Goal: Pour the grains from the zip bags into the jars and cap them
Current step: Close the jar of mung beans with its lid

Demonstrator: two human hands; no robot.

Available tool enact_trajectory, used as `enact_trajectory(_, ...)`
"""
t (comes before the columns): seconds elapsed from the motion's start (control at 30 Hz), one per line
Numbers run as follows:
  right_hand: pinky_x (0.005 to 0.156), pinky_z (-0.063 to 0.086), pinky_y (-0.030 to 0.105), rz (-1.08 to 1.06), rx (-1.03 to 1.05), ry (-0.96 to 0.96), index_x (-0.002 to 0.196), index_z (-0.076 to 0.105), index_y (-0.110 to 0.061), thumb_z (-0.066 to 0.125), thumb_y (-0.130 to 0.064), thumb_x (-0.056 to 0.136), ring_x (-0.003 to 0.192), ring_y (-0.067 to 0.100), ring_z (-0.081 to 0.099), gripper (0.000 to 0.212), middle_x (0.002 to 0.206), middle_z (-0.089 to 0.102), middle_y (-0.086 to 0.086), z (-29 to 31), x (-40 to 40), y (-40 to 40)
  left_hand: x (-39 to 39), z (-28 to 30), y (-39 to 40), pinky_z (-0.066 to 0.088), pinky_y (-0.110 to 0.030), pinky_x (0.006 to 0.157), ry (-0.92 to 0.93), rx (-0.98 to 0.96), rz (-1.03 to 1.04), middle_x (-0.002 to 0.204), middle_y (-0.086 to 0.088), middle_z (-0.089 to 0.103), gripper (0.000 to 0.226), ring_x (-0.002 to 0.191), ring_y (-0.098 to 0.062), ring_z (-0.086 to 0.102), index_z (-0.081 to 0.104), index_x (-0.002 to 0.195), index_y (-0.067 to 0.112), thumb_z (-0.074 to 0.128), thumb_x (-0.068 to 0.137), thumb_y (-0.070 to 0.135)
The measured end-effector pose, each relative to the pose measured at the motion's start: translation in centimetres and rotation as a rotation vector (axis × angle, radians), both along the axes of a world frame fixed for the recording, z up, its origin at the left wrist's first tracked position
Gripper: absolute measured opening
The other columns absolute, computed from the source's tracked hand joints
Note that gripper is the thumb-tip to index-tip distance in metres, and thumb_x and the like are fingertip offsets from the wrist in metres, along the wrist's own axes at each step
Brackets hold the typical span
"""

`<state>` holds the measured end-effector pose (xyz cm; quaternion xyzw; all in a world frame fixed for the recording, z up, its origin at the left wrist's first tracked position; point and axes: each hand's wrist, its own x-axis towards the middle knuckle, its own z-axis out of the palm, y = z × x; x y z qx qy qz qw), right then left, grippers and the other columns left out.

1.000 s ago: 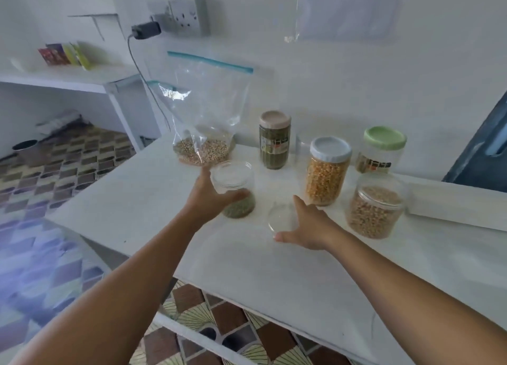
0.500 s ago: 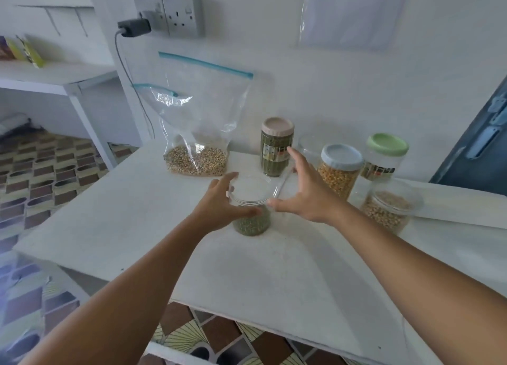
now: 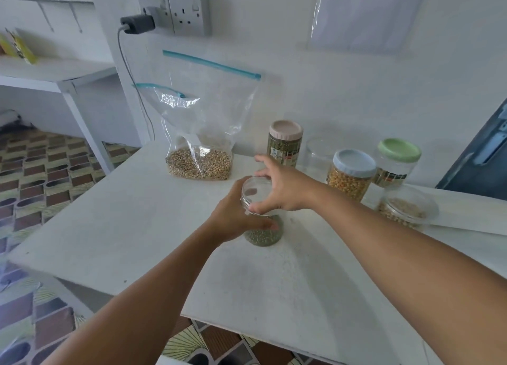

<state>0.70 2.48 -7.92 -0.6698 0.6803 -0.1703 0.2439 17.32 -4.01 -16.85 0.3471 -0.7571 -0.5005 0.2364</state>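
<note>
- Head view took in one white table (image 3: 137, 227), two zip bags and six jars, counted from left to right.
- One zip bag (image 3: 203, 134) stood upright against the wall at the table's far left, its blue seal along the top and pale grains pooled in the bottom; a second, smaller bag (image 3: 164, 96) sat crumpled in front of it, hard to separate from the first.
- One clear jar (image 3: 263, 233) of green grains stood upright at mid-table, long axis vertical, mouth upward.
- Left hand (image 3: 236, 219) wrapped around that jar's side, fingers curled on it.
- Right hand (image 3: 282, 189) held a clear lid (image 3: 255, 192) over the jar's mouth, fingertips gripping the rim; whether the lid was fully seated could not be told.
- Behind stood a pink-lidded jar (image 3: 285, 142), partly hidden by the right hand, then an empty clear jar (image 3: 319, 156), faint against the wall.
- Further right were a blue-lidded jar (image 3: 351, 172) of yellow kernels, a green-lidded jar (image 3: 397, 161), and a low clear-lidded jar (image 3: 408, 208) of beige grains.
</note>
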Motion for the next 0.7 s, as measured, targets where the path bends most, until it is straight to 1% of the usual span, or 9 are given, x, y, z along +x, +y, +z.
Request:
enact_trajectory(0.07, 0.114, 0.044, 0.039, 0.021, 0.021, 0.013, 0.16, 0.013, -0.035, 0.093, -0.049, 0.066, 0.14, 0.019, 0.049, 0.124, 0.16, 0.044, -0.006, 0.3, -0.2, -0.1, 0.1, -0.3, -0.1, 0.052, -0.044, 0.107, 0.011, -0.003, -0.01, 0.14, 0.008, 0.056, 0.123, 0.133, -0.01, 0.054, 0.03, 0.149, 0.051, 0.103, 0.051, 0.043)
enact_trajectory(0.17, 0.11, 0.048, 0.038, 0.046, 0.038, 0.036, 0.159, 0.015, -0.034, 0.093, -0.044, 0.069, 0.137, 0.018, 0.05, 0.119, 0.161, 0.041, -0.009, 0.6, -0.3, -0.1, 0.1, -0.5, -0.2, 0.053, -0.042, 0.106, 0.012, -0.005, -0.016, 0.143, 0.006, 0.055, 0.141, 0.133, -0.011, 0.055, 0.015, 0.159, 0.051, 0.104, 0.05, 0.047)
enact_trajectory(0.27, 0.108, 0.047, 0.033, 0.076, 0.047, 0.046, 0.157, 0.017, -0.034, 0.093, -0.038, 0.07, 0.137, 0.016, 0.05, 0.116, 0.161, 0.042, -0.009, 1.0, -0.3, -0.2, 0.1, -0.6, 0.0, 0.052, -0.041, 0.107, 0.026, -0.004, 0.004, 0.145, 0.009, 0.053, 0.153, 0.134, -0.006, 0.053, 0.004, 0.161, 0.053, 0.104, 0.046, 0.052)
enact_trajectory(0.33, 0.105, 0.05, 0.034, 0.118, 0.074, 0.078, 0.157, 0.015, -0.038, 0.094, -0.038, 0.069, 0.131, 0.016, 0.056, 0.118, 0.161, 0.042, -0.011, 1.4, -0.5, -0.5, 0.1, -0.6, 0.1, 0.052, -0.042, 0.108, 0.039, 0.033, 0.021, 0.146, 0.004, 0.054, 0.161, 0.137, -0.008, 0.051, -0.004, 0.161, 0.05, 0.105, 0.043, 0.05)
enact_trajectory(0.37, 0.104, 0.049, 0.033, 0.133, 0.083, 0.094, 0.158, 0.013, -0.038, 0.093, -0.038, 0.069, 0.13, 0.016, 0.057, 0.12, 0.161, 0.042, -0.012, 1.6, -0.5, -0.6, 0.1, -0.6, 0.1, 0.051, -0.044, 0.109, 0.037, 0.048, 0.028, 0.146, 0.003, 0.055, 0.164, 0.138, -0.01, 0.051, -0.006, 0.161, 0.048, 0.105, 0.042, 0.049)
enact_trajectory(0.43, 0.104, 0.045, 0.031, 0.136, 0.086, 0.109, 0.159, 0.012, -0.035, 0.093, -0.04, 0.069, 0.135, 0.017, 0.053, 0.121, 0.161, 0.042, -0.012, 1.5, -0.6, -0.9, 0.0, -0.6, 0.1, 0.049, -0.049, 0.112, 0.016, 0.052, 0.029, 0.146, 0.005, 0.056, 0.16, 0.137, -0.014, 0.052, -0.003, 0.163, 0.045, 0.105, 0.045, 0.046)
enact_trajectory(0.53, 0.109, 0.044, 0.034, 0.098, 0.068, 0.072, 0.157, 0.022, -0.032, 0.092, -0.048, 0.068, 0.139, 0.015, 0.049, 0.115, 0.16, 0.043, -0.012, 0.5, -0.9, -1.0, -0.3, -0.6, 0.3, 0.049, -0.05, 0.112, -0.008, 0.048, 0.049, 0.145, 0.009, 0.057, 0.149, 0.135, -0.015, 0.054, 0.006, 0.164, 0.041, 0.104, 0.052, 0.038)
enact_trajectory(0.6, 0.113, 0.044, 0.038, 0.077, 0.039, 0.039, 0.154, 0.03, -0.032, 0.092, -0.057, 0.065, 0.14, 0.015, 0.048, 0.111, 0.159, 0.044, -0.011, -0.1, -1.3, -0.8, -0.4, -0.4, 0.4, 0.05, -0.05, 0.111, -0.025, 0.036, 0.07, 0.146, 0.009, 0.057, 0.145, 0.135, -0.016, 0.054, 0.011, 0.164, 0.038, 0.104, 0.053, 0.039)
enact_trajectory(0.7, 0.114, 0.041, 0.041, 0.087, 0.004, 0.055, 0.158, 0.028, -0.031, 0.086, -0.067, 0.067, 0.143, 0.019, 0.044, 0.114, 0.161, 0.042, -0.005, -0.3, -1.6, -0.1, -0.8, -0.1, 0.8, 0.051, -0.049, 0.11, -0.056, 0.011, 0.085, 0.145, 0.012, 0.056, 0.142, 0.136, -0.014, 0.054, 0.013, 0.164, 0.039, 0.102, 0.053, 0.045)
